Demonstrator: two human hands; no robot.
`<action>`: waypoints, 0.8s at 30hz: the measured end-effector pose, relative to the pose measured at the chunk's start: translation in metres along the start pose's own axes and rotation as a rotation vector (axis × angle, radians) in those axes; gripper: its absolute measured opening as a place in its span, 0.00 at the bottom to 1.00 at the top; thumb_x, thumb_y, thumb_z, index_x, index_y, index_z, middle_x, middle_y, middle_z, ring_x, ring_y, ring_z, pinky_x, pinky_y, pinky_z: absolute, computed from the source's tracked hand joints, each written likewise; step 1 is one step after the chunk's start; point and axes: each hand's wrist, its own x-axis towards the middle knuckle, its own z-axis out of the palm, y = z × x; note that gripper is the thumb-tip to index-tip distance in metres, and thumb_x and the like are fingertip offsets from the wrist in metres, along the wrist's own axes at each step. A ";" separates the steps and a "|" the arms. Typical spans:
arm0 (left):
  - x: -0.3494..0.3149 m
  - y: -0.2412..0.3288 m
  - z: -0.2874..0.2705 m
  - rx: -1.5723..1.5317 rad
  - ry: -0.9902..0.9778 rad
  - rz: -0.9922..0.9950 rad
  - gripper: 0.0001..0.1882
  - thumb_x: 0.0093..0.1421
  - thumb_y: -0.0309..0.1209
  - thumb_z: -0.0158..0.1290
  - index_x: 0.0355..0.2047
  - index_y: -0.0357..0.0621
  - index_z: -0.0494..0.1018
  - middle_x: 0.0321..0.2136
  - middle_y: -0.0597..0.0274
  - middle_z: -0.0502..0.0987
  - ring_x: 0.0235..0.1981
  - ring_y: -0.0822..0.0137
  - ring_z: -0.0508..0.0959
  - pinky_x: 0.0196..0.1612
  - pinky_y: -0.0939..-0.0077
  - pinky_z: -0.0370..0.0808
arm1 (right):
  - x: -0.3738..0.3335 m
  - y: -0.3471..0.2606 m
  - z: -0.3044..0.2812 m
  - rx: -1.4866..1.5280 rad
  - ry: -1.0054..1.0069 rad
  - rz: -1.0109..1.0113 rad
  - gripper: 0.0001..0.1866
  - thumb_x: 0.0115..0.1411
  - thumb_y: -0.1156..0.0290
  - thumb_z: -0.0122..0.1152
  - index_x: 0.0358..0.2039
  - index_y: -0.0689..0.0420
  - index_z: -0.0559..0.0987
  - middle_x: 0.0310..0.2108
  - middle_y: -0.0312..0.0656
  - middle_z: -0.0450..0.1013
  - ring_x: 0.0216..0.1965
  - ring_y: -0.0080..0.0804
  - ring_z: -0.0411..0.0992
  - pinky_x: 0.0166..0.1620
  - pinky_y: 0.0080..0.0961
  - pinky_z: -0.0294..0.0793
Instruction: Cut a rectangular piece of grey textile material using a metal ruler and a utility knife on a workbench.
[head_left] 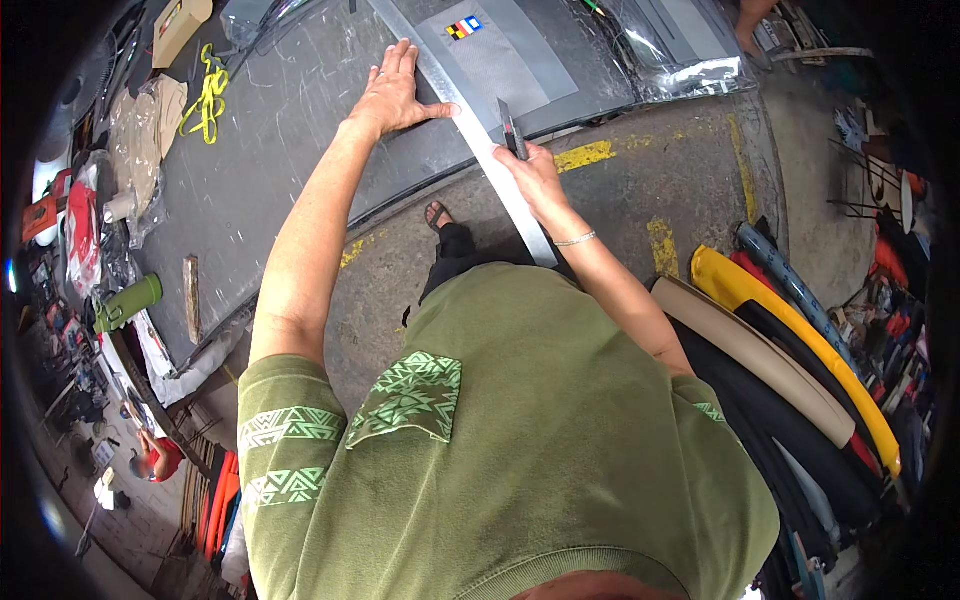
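A long metal straightedge [485, 155] lies slantwise across the dark worktable [270, 160], its near end running past the edge toward my body. My left hand [390, 98] rests on it with fingers stretched forward and thumb out to the side. In my right hand [535, 180] is a utility knife [513, 135], blade pointing away from me and up; the hand is beside the straightedge just off the table's edge. Right of the straightedge lies a grey sheet [525, 75] with a small multicoloured patch [464, 28] on it.
Yellow strap [208, 95], cardboard box [180, 32] and plastic-wrapped pieces [140, 140] sit on the table's left. A clear plastic package [695, 78] lies at the right. Rolls of material, one yellow [790, 320], stand right of me. A person [158, 455] is far left.
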 end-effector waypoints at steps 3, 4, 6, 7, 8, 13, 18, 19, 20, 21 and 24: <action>-0.001 -0.001 0.001 0.005 0.005 -0.001 0.79 0.36 0.78 0.63 0.74 0.33 0.46 0.76 0.44 0.44 0.78 0.48 0.43 0.76 0.45 0.47 | -0.003 -0.005 0.000 0.018 -0.018 -0.002 0.12 0.62 0.63 0.70 0.29 0.58 0.82 0.22 0.22 0.67 0.25 0.12 0.60 0.27 0.19 0.58; -0.001 -0.001 0.001 0.009 0.007 -0.001 0.79 0.36 0.78 0.63 0.74 0.33 0.46 0.76 0.44 0.44 0.78 0.48 0.43 0.76 0.45 0.47 | -0.004 -0.006 0.000 0.021 -0.017 0.002 0.12 0.62 0.63 0.70 0.29 0.58 0.82 0.22 0.23 0.67 0.25 0.12 0.60 0.27 0.19 0.58; -0.001 -0.002 0.002 0.007 0.008 -0.003 0.79 0.36 0.78 0.63 0.74 0.33 0.46 0.76 0.44 0.44 0.78 0.49 0.43 0.76 0.45 0.47 | -0.005 -0.008 0.001 0.023 -0.017 0.008 0.12 0.62 0.63 0.70 0.29 0.58 0.82 0.22 0.23 0.68 0.25 0.12 0.60 0.27 0.19 0.59; -0.001 -0.001 0.002 0.005 0.009 -0.002 0.79 0.36 0.78 0.64 0.74 0.33 0.46 0.76 0.44 0.44 0.78 0.49 0.43 0.76 0.45 0.47 | -0.004 -0.007 0.000 0.024 -0.016 0.007 0.12 0.62 0.63 0.70 0.29 0.58 0.82 0.22 0.23 0.68 0.24 0.12 0.60 0.27 0.19 0.59; -0.001 -0.001 0.002 0.004 0.007 -0.002 0.79 0.36 0.78 0.64 0.74 0.33 0.46 0.76 0.44 0.44 0.78 0.49 0.43 0.76 0.45 0.47 | -0.003 -0.005 0.000 0.024 -0.016 0.006 0.12 0.62 0.63 0.70 0.29 0.58 0.82 0.22 0.23 0.68 0.24 0.12 0.60 0.26 0.19 0.59; -0.001 -0.002 0.002 -0.001 0.018 0.007 0.78 0.36 0.77 0.64 0.74 0.34 0.46 0.76 0.45 0.44 0.78 0.49 0.43 0.76 0.45 0.48 | 0.002 0.001 -0.004 0.024 -0.041 0.040 0.14 0.60 0.63 0.71 0.35 0.64 0.84 0.25 0.27 0.74 0.28 0.15 0.66 0.32 0.21 0.68; 0.000 0.000 -0.001 0.009 0.010 -0.001 0.78 0.37 0.76 0.65 0.74 0.34 0.46 0.76 0.45 0.45 0.77 0.49 0.44 0.76 0.45 0.48 | 0.005 0.007 -0.005 0.020 -0.061 0.032 0.15 0.60 0.62 0.71 0.35 0.63 0.84 0.26 0.26 0.73 0.28 0.15 0.66 0.32 0.21 0.69; 0.000 0.001 -0.002 0.018 -0.004 -0.006 0.77 0.37 0.76 0.65 0.74 0.34 0.46 0.76 0.44 0.45 0.77 0.48 0.45 0.76 0.45 0.48 | 0.005 0.006 -0.005 0.012 -0.060 0.026 0.16 0.60 0.60 0.71 0.36 0.63 0.84 0.25 0.28 0.74 0.27 0.16 0.67 0.32 0.22 0.70; 0.001 0.002 -0.003 0.016 -0.004 -0.009 0.77 0.37 0.76 0.65 0.74 0.34 0.46 0.76 0.44 0.45 0.77 0.48 0.45 0.76 0.45 0.48 | 0.004 0.005 -0.005 0.004 -0.059 0.020 0.17 0.59 0.59 0.71 0.36 0.63 0.84 0.25 0.30 0.76 0.27 0.17 0.68 0.32 0.24 0.71; 0.003 0.004 -0.004 0.045 -0.023 -0.020 0.77 0.38 0.76 0.65 0.74 0.34 0.47 0.76 0.44 0.46 0.77 0.48 0.45 0.76 0.46 0.48 | 0.003 0.004 -0.008 0.002 -0.061 0.021 0.17 0.59 0.59 0.71 0.36 0.63 0.84 0.25 0.30 0.76 0.27 0.17 0.68 0.32 0.24 0.71; 0.004 0.022 -0.019 0.160 -0.076 -0.049 0.76 0.39 0.75 0.66 0.73 0.33 0.49 0.75 0.44 0.47 0.77 0.47 0.46 0.76 0.47 0.50 | -0.012 -0.013 -0.019 -0.444 0.065 -0.150 0.16 0.62 0.59 0.70 0.36 0.60 0.81 0.25 0.35 0.75 0.29 0.19 0.72 0.34 0.21 0.72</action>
